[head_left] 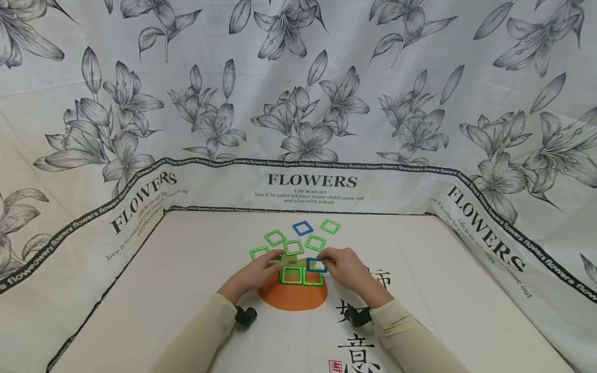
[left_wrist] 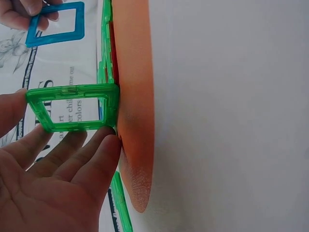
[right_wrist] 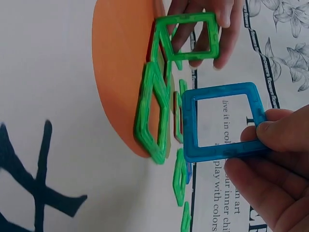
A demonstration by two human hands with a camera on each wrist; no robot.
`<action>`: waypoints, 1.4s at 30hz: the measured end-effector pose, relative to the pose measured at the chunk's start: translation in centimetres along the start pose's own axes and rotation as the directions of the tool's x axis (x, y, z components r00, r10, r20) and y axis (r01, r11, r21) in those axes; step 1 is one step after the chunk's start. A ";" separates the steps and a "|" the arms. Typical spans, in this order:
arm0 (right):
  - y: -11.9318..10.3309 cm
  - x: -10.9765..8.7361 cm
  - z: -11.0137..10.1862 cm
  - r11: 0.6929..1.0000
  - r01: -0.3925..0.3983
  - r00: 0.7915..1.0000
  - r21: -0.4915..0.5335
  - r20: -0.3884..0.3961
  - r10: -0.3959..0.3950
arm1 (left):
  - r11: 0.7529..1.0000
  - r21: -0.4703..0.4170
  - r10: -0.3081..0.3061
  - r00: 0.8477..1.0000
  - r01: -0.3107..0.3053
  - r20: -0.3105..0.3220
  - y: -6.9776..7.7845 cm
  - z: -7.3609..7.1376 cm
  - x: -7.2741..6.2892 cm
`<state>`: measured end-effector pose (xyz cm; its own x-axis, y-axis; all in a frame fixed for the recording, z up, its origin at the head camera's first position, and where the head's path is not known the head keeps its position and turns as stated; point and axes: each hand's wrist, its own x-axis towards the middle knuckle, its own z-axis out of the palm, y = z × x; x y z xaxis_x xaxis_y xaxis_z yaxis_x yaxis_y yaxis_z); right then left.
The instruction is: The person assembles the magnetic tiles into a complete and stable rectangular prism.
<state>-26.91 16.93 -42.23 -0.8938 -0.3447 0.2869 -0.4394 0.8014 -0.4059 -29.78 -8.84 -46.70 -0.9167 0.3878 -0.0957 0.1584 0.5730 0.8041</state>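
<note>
My right hand (head_left: 347,267) pinches a blue square magnetic tile (right_wrist: 190,125) at one corner between thumb and fingers, raised above the flat tiles. My left hand (head_left: 255,272) holds a green square magnetic tile (left_wrist: 72,91) standing on its edge, thumb on one side and fingertips behind it. Beside that upright tile, two green square tiles lie side by side, the left one (head_left: 292,283) and the right one (head_left: 313,284), over an orange printed shape (head_left: 293,300) on the cloth. In the right wrist view the blue tile hangs apart from the green upright one.
Farther back lie several loose green tiles and another blue tile (head_left: 306,232). Black brush characters (head_left: 358,355) are printed on the cloth at right. A white flower-printed curtain (head_left: 312,189) encloses the back and sides.
</note>
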 end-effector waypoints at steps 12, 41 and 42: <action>-1.0 -0.3 0.9 0.994 0.102 0.995 0.028 0.014 -0.102 | 1.000 0.004 -0.020 1.000 0.020 -0.018 0.2 0.1 -0.2; -2.0 -0.4 2.9 0.972 0.223 0.973 0.069 0.035 -0.226 | 1.000 0.008 0.012 1.000 -0.012 0.000 0.1 -0.2 0.0; -2.0 -0.4 2.9 0.972 0.224 0.973 0.069 0.033 -0.227 | 1.000 0.007 0.015 1.000 -0.015 0.000 0.1 -0.2 0.0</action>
<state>-25.95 14.02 -44.05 -0.7734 -0.5332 0.3428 -0.6335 0.6684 -0.3898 -29.86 -8.94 -46.50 -0.9141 0.3966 -0.0841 0.1747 0.5725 0.8011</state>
